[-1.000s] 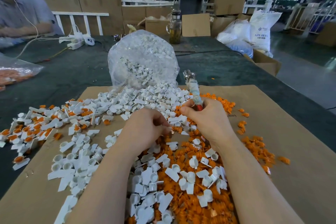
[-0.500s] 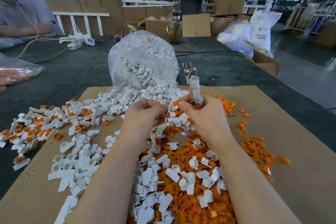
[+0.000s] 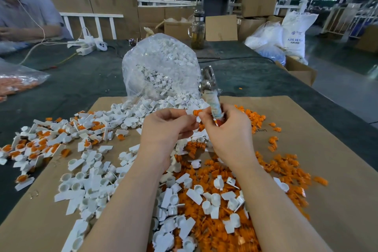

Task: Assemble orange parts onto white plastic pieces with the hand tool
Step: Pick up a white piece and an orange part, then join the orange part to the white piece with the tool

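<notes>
My left hand [image 3: 169, 127] pinches a small white plastic piece [image 3: 189, 112] at its fingertips, raised above the pile. My right hand [image 3: 229, 135] grips the hand tool [image 3: 210, 92], its metal jaws pointing up and its handle wrapped in tape, and its thumb and forefinger pinch an orange part [image 3: 197, 112] against the white piece. Loose white pieces [image 3: 90, 186] and orange parts [image 3: 208, 231] lie heaped on the cardboard sheet [image 3: 337, 200] under my hands. White pieces with orange parts fitted [image 3: 30, 145] lie at the left.
A clear bag of white pieces [image 3: 161, 67] stands behind my hands. A bag of orange parts [image 3: 14, 84] sits at the far left. A person [image 3: 24, 14] sits at the back left. A glass bottle [image 3: 198, 30], power strip [image 3: 88, 47] and boxes stand beyond.
Both hands rose from the pile. The right hand's fingertips now hold an orange part against the white piece in the left hand. The tool moved up with the right hand.
</notes>
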### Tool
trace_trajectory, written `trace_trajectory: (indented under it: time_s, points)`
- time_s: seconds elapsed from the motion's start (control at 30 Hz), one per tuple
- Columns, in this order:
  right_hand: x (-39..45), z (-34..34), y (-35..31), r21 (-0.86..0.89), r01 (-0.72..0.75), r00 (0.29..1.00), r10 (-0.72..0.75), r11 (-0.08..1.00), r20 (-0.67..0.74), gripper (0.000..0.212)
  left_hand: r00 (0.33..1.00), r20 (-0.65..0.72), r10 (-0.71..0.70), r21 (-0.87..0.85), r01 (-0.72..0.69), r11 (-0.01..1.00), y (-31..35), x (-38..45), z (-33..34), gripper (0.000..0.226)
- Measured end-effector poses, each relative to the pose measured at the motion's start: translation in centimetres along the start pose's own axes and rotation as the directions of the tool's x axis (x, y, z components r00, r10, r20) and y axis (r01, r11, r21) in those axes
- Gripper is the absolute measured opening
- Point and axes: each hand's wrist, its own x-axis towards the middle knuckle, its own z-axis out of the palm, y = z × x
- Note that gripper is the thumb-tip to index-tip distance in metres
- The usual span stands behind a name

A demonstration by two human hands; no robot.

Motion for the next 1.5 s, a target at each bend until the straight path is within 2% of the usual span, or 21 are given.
trace_trajectory:
  time_s: [0.2,0.4,0.63,0.93,1.2,1.37,1.5]
  points:
    - [-0.1,0.2,-0.1,0.011,0.002,1.0,-0.001,1.0,-0.013,0.015,0.991,-0.051,0.122,0.125,-0.115,0.986,-0.2,-0.2,0.4,0.013]
    - [0.0,0.1,0.0,0.046,-0.002,1.0,0.003,0.999,-0.021,0.012,0.978,-0.077,0.193,0.228,-0.171,0.959,-0.5,-0.3,0.5,0.014]
    - [-0.1,0.3,-0.1,0.053,0.013,0.999,-0.012,0.998,-0.035,0.012,0.974,-0.085,0.209,0.225,-0.185,0.957,-0.5,-0.5,0.8,0.016]
    - [0.2,0.0,-0.1,0.116,0.006,0.999,-0.01,0.993,0.037,0.008,0.968,-0.114,0.222,0.274,-0.184,0.944,-0.3,-0.4,0.9,0.012]
    - [0.1,-0.1,-0.2,0.086,0.033,0.996,-0.04,0.996,0.074,0.009,0.962,-0.114,0.247,0.305,-0.202,0.931,-0.5,-0.3,0.9,0.01]
    - [0.2,-0.5,-0.3,0.077,0.013,0.989,-0.025,0.997,0.148,0.012,0.966,-0.12,0.231,0.259,-0.194,0.946,-0.7,0.1,0.7,0.009]
    - [0.4,-1.4,-0.2,0.063,-0.056,0.948,0.033,0.996,0.318,0.018,0.966,-0.132,0.223,0.149,-0.203,0.968,-0.6,0.4,0.4,0.009]
